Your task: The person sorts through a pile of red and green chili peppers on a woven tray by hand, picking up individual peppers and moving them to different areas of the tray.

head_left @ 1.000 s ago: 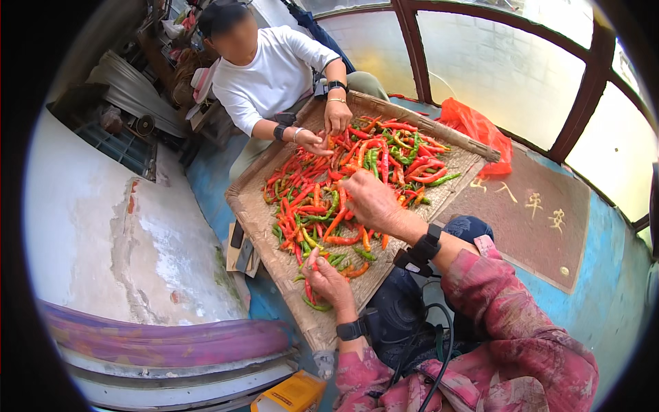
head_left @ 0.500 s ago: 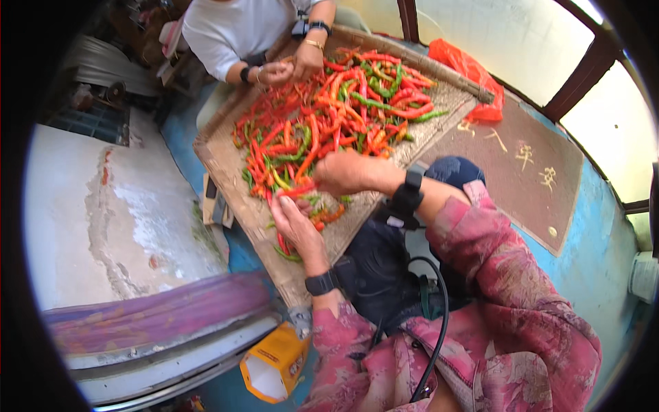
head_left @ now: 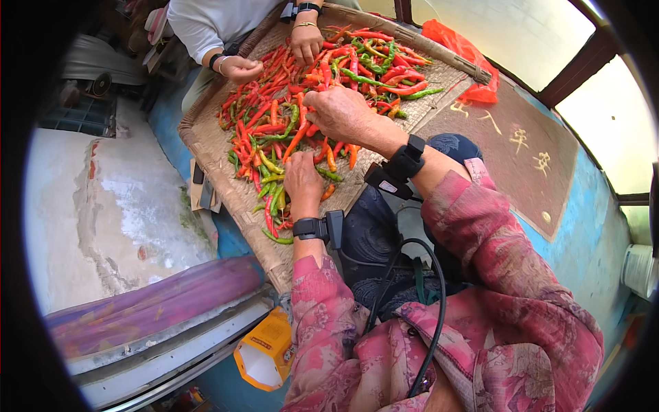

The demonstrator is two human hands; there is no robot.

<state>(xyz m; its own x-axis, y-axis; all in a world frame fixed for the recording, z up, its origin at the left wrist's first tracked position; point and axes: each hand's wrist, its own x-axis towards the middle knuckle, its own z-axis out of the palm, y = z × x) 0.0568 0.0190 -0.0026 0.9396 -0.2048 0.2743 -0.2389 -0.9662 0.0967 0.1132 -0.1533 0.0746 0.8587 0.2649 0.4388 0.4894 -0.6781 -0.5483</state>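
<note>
chillies (head_left: 273,129), red, orange & green, heaped across the middle of a woven tray (head_left: 226,161) and thinning out toward its near corner. step in hand, judging by posture: picking thru the heap by hand. left hand (head_left: 303,182) is down among the chillies nr the near corner, back up, fingertips hidden, so can't tell if it's grasping one. right hand (head_left: 343,118) is over the heap's middle, fingers bent in, grip unclear too. co-worker's hands (head_left: 240,69) are toward the far corner, one low on the heap.

next move prob. calls for a light pinch on a single chilli, b/c they lie tangled, & some room btwn both people's hands.

surface: pale weave w/ a raised rim, bare along the near-left edge. red plastic bag (head_left: 467,58) by the right corner; yellow box (head_left: 269,343), open, below the near corner. room: blue floor (head_left: 592,206), brown mat (head_left: 522,180), patchy white wall (head_left: 147,206), framed windows (head_left: 607,123).
</note>
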